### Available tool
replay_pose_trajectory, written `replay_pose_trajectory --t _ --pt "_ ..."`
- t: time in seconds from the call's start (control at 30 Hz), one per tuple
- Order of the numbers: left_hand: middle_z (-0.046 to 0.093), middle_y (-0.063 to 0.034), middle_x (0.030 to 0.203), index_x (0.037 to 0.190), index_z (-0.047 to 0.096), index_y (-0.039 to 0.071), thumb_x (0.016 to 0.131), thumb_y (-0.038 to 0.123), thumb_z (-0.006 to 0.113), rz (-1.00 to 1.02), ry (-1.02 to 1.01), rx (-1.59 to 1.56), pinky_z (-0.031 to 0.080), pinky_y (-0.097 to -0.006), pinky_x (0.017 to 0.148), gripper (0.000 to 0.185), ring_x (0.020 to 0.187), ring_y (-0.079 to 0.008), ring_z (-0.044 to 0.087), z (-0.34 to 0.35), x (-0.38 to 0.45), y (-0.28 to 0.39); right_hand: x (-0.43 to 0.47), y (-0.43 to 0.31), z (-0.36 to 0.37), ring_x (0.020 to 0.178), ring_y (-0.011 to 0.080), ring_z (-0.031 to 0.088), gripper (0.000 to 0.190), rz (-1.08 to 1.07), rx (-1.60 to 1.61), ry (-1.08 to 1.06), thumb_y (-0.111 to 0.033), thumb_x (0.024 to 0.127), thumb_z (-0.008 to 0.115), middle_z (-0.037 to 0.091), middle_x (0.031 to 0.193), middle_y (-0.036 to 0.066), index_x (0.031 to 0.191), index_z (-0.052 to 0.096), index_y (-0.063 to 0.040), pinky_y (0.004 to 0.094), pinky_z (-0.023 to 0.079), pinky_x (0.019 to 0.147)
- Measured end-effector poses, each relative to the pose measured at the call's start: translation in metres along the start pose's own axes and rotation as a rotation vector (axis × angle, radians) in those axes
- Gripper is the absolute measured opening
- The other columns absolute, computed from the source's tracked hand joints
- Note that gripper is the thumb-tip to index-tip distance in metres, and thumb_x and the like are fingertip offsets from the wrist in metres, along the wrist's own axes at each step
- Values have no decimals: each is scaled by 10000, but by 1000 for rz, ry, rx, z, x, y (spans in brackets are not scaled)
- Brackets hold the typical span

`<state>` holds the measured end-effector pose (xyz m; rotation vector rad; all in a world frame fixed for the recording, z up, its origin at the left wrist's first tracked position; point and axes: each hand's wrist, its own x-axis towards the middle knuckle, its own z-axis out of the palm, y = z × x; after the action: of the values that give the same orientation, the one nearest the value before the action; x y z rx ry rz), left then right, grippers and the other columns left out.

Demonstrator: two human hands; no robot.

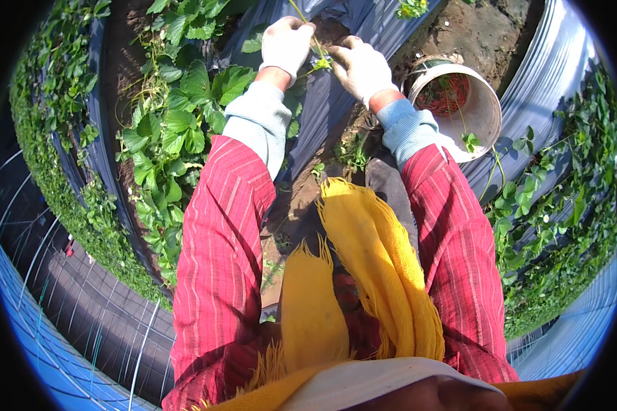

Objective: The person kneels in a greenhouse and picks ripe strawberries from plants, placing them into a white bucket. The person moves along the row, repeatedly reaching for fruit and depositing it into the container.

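Observation:
My left hand [286, 49], in a white work glove, has its thumb and fingers closed around a thin strawberry runner [316, 42]. The runner passes down to a small young leaf cluster [323, 63] above the dark plastic mulch film [321, 110]. On the other side of that cluster is my right hand [365, 69], also gloved, its fingertips close to the runner; whether they pinch it I cannot tell. A tilted white bucket [483, 110] stands beside my right wrist, with many small red and green pieces [445, 95] inside.
Leafy strawberry plants [185, 118] fill the bed on the left, and more plants [540, 205] trail on the right. A runner plantlet [470, 142] hangs across the bucket's mouth. Bare soil [486, 33] lies beyond it. Yellow fringed scarf ends [380, 257] dangle below my arms.

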<state>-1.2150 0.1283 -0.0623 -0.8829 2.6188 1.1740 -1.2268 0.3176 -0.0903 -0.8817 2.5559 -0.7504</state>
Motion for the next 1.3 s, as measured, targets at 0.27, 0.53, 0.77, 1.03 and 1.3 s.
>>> replay_pose_trajectory --t 0.27,0.53,0.77,1.03,1.3 --pt "707 -66 808 1070 761 7 925 260 692 -106 -107 -10 515 -305 667 300 696 -121 626 10 25 -7 -7 17 -8 1007 281 668 381 -74 41 -87 -198 894 682 618 1288 67 1274 674 -173 442 556 867" --pt "731 -224 1203 1193 752 17 907 448 679 -111 -77 305 519 -400 1022 522 1145 -362 693 25 31 8 -2 24 -24 1010 294 673 386 -76 20 -268 -191 875 705 608 1331 73 1248 644 -110 439 547 879" --pt "775 -136 1155 1198 764 24 944 314 717 -273 1 -110 536 -309 957 389 1044 -194 721 29 29 1 -82 71 -59 1008 331 702 209 109 376 156 -103 930 673 722 1086 148 1124 726 -48 395 564 898" --pt "742 -202 1057 1193 694 -16 1000 263 554 151 -251 106 577 -413 893 367 979 -351 724 7 27 30 -154 213 -13 1010 452 698 469 878 78 -269 -415 961 591 724 1106 269 1257 692 -66 495 548 906" --pt "709 -60 1009 1392 572 -48 998 145 656 -490 -315 -282 528 -250 686 447 774 -119 643 -34 6 57 -137 284 93 1257 437 612 681 937 -120 -608 -574 993 531 642 1357 268 1465 541 -84 503 504 1054"
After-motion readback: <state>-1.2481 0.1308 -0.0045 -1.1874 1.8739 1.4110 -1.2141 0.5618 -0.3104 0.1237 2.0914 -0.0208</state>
